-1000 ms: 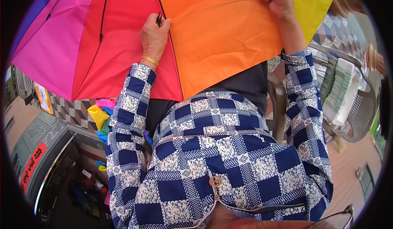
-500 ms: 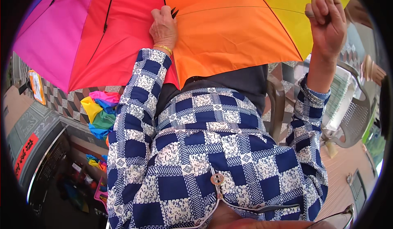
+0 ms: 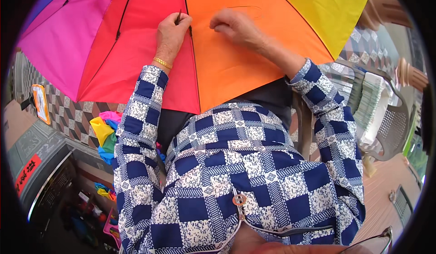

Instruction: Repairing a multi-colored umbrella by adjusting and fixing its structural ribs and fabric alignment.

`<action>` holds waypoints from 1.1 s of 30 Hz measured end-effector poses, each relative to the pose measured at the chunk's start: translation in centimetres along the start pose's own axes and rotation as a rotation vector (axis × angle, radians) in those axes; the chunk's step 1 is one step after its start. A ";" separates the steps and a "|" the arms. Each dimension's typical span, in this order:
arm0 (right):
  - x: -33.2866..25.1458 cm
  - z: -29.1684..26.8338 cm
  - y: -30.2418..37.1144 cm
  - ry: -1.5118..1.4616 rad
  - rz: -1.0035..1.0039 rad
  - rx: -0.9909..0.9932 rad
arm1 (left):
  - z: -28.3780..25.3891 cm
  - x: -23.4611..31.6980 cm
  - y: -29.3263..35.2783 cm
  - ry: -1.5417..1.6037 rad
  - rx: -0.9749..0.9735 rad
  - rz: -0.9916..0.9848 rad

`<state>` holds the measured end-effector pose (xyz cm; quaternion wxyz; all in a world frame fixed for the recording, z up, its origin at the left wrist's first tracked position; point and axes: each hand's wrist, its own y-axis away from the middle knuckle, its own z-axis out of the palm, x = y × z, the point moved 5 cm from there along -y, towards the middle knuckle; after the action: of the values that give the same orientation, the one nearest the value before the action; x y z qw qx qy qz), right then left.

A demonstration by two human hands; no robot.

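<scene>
Through the head camera I am seeing an open umbrella (image 3: 211,61) filling the far part of the scene, its ribbed side facing me and its near edge reaching over dark trousers (image 3: 268,95); the panels are running from blue at the far left through magenta, red and orange to yellow at the right. A dark rib (image 3: 192,49) is dividing the red panel from the orange, and just left of it my left hand (image 3: 170,37) is pinching a dark pointed tool (image 3: 178,18) between pressed fingers and thumb, its tip pointing away to the far side. My right hand (image 3: 238,28) is hovering in front of the orange panel, its fingers curling toward the left; they are blurring, so I cannot tell whether they are pinching anything or touching the fabric. A thin thread (image 3: 245,6) is curving just beyond that hand. A gold bracelet (image 3: 162,63) is circling the left wrist, and a blue-and-white checked shirt (image 3: 231,172) is covering both arms. Farther out, a bright bundle of cloth (image 3: 107,136) is sitting left of the left sleeve, an orange-edged board (image 3: 41,104) is standing at far left on the tiled floor (image 3: 63,111), and at right a chair (image 3: 394,124) is bearing a white-and-green stack (image 3: 370,106).
</scene>
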<state>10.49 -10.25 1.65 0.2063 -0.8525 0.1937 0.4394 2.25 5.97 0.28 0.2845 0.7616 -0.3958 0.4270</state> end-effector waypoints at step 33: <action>6.9 -10.4 3.8 -1.611 0.272 0.331 | 0.1 2.2 1.7 -0.473 0.058 0.479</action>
<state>19.19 -19.88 0.71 0.3494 -0.2051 0.1503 0.9018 1.55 4.22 2.32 0.0546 0.7328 -0.6062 0.3041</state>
